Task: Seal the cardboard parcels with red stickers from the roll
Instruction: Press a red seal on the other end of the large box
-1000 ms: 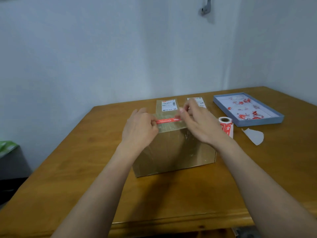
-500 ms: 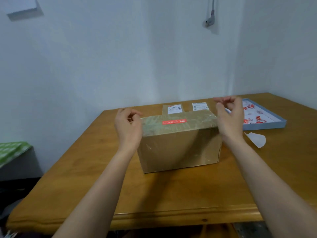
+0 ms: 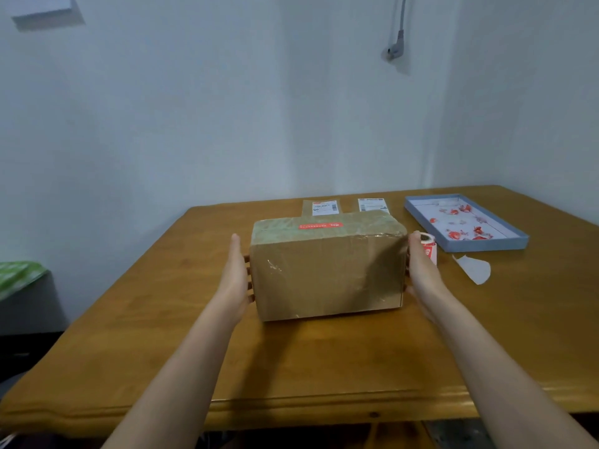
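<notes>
Parcel (image 3: 327,273) sits mid-frame on the counter (image 3: 162,335), long axis running left-right across the frame, red sticker (image 3: 320,225) already stuck on its top face near the far edge. Left hand (image 3: 235,280) lies flat against the left end, right hand (image 3: 421,273) flat against the right end; fingers look straight, pressing, not curled round anything. Both hands equally near, one per short end. Sticker roll (image 3: 428,249) stands just behind the right hand, right of the parcel. My read: this parcel is done and next gets lifted or slid aside by its ends.
</notes>
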